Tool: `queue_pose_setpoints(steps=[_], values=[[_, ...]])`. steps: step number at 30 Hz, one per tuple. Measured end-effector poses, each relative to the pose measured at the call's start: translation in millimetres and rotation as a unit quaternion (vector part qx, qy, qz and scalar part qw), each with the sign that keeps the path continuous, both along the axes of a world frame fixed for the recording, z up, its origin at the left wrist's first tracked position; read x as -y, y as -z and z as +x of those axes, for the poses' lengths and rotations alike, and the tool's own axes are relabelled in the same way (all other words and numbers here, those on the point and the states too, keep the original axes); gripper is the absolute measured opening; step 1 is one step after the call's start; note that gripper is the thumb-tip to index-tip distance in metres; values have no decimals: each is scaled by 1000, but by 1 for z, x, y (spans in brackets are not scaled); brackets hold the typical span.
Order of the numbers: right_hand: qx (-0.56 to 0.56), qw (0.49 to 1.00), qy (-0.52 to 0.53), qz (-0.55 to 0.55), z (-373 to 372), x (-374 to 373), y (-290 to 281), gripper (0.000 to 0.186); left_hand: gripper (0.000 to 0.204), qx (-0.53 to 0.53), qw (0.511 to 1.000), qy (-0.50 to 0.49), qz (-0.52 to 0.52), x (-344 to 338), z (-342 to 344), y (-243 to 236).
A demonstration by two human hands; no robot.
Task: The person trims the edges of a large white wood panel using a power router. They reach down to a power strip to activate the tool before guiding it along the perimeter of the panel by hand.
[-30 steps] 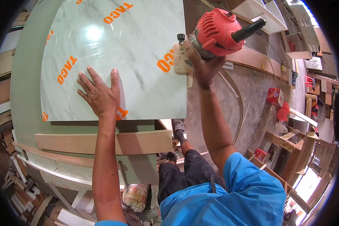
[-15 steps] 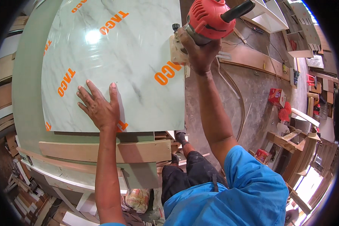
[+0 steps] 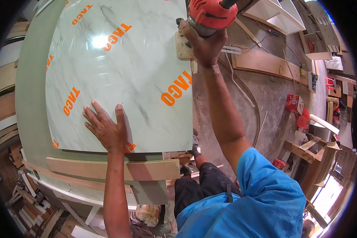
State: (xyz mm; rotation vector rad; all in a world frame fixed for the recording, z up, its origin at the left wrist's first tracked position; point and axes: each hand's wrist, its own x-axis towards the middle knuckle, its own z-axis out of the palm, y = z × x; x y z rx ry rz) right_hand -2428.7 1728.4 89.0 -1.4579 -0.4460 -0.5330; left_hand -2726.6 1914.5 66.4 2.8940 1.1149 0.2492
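Note:
My left hand (image 3: 109, 133) lies flat with fingers spread on a white marble-look sheet (image 3: 142, 51) with orange lettering, near its front left part. My right hand (image 3: 208, 47) is wrapped round the lower body of a red and grey router (image 3: 212, 12) at the sheet's far right edge, toward the top of the view; its upper part is cut off by the frame. The router's pale base (image 3: 183, 49) overlaps that edge, and my fingers hide part of it. The sheet rests on a pale green board (image 3: 31, 99).
A wooden strip (image 3: 154, 169) lies along the front, below the sheet. On the floor (image 3: 246, 123) to the right are long planks (image 3: 265, 67), thin strips, cords and a red box (image 3: 293, 103). White cabinet carcasses (image 3: 281, 16) stand at upper right; stacked boards (image 3: 2, 103) line the left.
The router and my right hand have moved away from me along the sheet's right edge. The sheet appears lower in view as the view has shifted; my left hand stays on it.

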Motion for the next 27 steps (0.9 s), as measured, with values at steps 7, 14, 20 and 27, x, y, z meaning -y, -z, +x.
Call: queue_pose_setpoints(steps=[7, 14, 20, 27], values=[[-40, 997, -55, 44, 13, -13, -22, 55, 91, -3, 1000, 2, -5, 0, 0, -2], [73, 997, 26, -7, 66, -25, -15, 71, 91, -5, 1000, 14, -19, -1, 1, -5], [54, 997, 55, -21, 90, -29, -19, 67, 90, -17, 1000, 19, -14, -2, 0, -1], [40, 996, 69, -33, 118, -29, -21, 63, 87, -24, 1000, 19, -5, 1, -1, 0]])
